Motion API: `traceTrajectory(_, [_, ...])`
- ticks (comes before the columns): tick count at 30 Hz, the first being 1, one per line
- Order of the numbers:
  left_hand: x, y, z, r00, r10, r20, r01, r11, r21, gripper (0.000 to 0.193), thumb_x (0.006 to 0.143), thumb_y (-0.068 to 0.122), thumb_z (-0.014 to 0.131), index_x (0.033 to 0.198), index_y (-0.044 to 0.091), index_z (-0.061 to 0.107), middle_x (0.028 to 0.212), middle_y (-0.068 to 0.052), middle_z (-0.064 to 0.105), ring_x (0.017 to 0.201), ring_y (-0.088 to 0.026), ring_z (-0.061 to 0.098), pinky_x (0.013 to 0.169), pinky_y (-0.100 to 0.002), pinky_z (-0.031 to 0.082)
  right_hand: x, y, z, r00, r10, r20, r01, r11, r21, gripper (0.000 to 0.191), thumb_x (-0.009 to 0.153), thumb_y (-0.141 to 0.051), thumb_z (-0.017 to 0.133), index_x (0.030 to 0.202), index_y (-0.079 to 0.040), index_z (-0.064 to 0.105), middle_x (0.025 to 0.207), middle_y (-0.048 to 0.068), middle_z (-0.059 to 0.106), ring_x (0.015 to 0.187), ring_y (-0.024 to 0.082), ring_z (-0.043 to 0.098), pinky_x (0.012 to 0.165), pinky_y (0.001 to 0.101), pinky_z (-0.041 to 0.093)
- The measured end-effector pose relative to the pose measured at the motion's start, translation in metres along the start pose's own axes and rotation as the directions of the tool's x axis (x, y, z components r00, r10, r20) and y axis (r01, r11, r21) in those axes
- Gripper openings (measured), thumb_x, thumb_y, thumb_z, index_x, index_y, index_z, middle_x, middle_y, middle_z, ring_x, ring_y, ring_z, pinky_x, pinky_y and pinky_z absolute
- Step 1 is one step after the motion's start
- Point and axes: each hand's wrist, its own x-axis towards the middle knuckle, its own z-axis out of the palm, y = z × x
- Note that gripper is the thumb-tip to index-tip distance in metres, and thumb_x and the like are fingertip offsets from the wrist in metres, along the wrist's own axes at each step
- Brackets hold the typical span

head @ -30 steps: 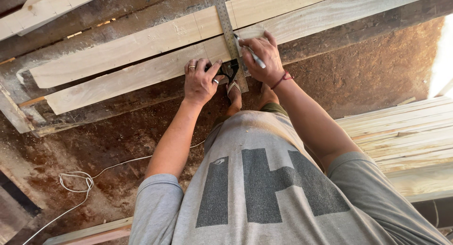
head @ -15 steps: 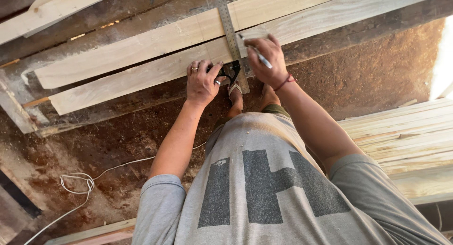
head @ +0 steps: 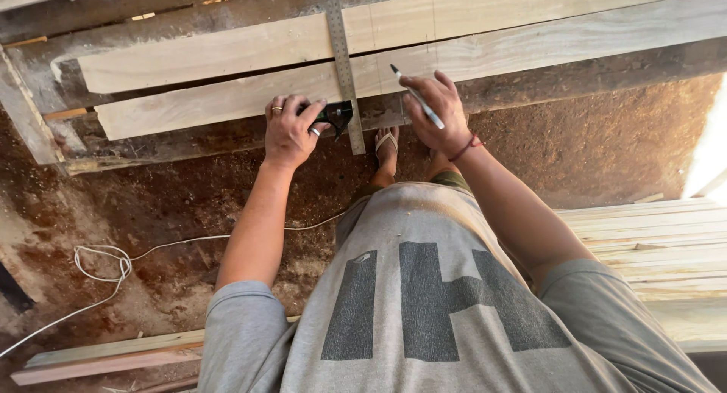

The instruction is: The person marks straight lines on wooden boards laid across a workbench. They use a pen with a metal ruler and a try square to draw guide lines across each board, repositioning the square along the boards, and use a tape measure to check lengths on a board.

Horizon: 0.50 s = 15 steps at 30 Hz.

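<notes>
My left hand (head: 290,129) grips the dark handle of a metal square (head: 342,67), whose ruler blade lies across two pale wooden planks (head: 227,98). My right hand (head: 435,109) holds a marker pen (head: 415,95) with its tip just above the nearer plank, to the right of the blade. Faint pencil lines cross the planks near the ruler. A foot in a sandal (head: 386,147) stands on the ground between my hands.
The planks rest on a dark, rough workbench (head: 189,143). Brown sawdust-covered ground lies beneath, with a white cord (head: 106,260) coiled at the left. More pale boards (head: 651,241) are stacked at the right, and a loose board (head: 106,351) lies at the lower left.
My right hand has shifted right, away from the ruler blade, and lifted the pen off the plank. The left hand stays on the square's handle.
</notes>
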Motion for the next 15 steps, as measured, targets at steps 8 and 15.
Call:
traceTrajectory(8, [0.002, 0.0, 0.007, 0.999, 0.014, -0.036, -0.015, 1.0, -0.018, 0.047, 0.079, 0.04, 0.09, 0.123, 0.026, 0.078, 0.113, -0.003, 0.065, 0.112, -0.026, 0.054, 0.108, -0.047, 0.036, 0.028, -0.015, 0.037, 0.998, -0.004, 0.067, 0.006, 1.0, -0.028, 0.028, 0.105, -0.017, 0.061, 0.132, -0.01, 0.063, 0.115, 0.009, 0.075, 0.108, 0.028, 0.071, 0.117, 0.0543, 0.036])
traceTrajectory(15, [0.001, 0.001, 0.009, 0.999, 0.024, -0.044, -0.024, 1.0, -0.006, 0.047, 0.08, 0.04, 0.09, 0.124, 0.027, 0.078, 0.113, -0.003, 0.064, 0.112, -0.026, 0.053, 0.107, -0.047, 0.034, 0.038, -0.015, 0.044, 0.997, 0.0, 0.079, 0.004, 0.999, -0.051, 0.028, 0.107, -0.018, 0.059, 0.134, -0.01, 0.063, 0.117, 0.01, 0.074, 0.11, 0.029, 0.069, 0.117, 0.0538, 0.034])
